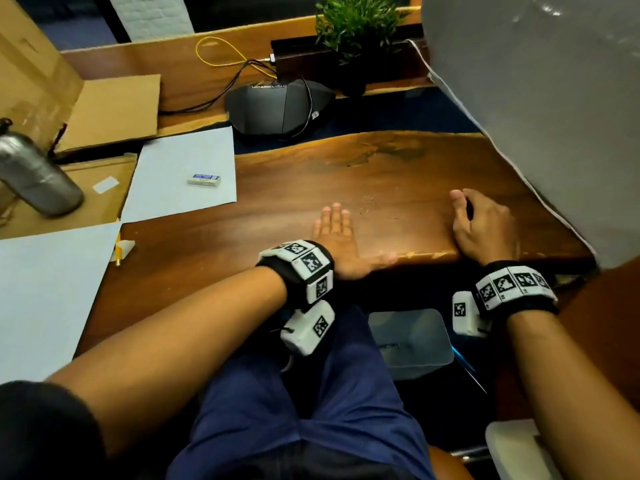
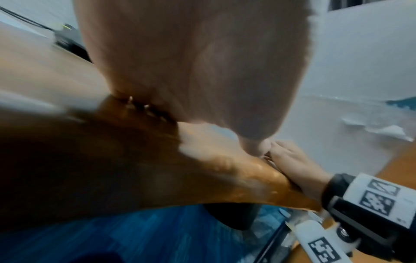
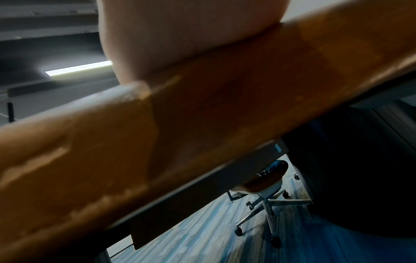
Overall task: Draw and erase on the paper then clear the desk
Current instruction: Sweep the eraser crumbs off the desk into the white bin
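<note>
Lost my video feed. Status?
Left hand flat on desk. Right hand curled; contents unclear. Eraser on paper. Crumbs between hands.

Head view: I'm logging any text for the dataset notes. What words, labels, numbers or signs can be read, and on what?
No text reads clearly.
Eraser: blue label with print, too small to read.
Black desk phone: small panel marking, blurred.
Wristband tags on the left hand and right hand: black-and-white square codes, no letters.
White sticker on the cardboard: looks blank.

Black wristbands [image 1: 301, 271] with white tag blocks
</note>
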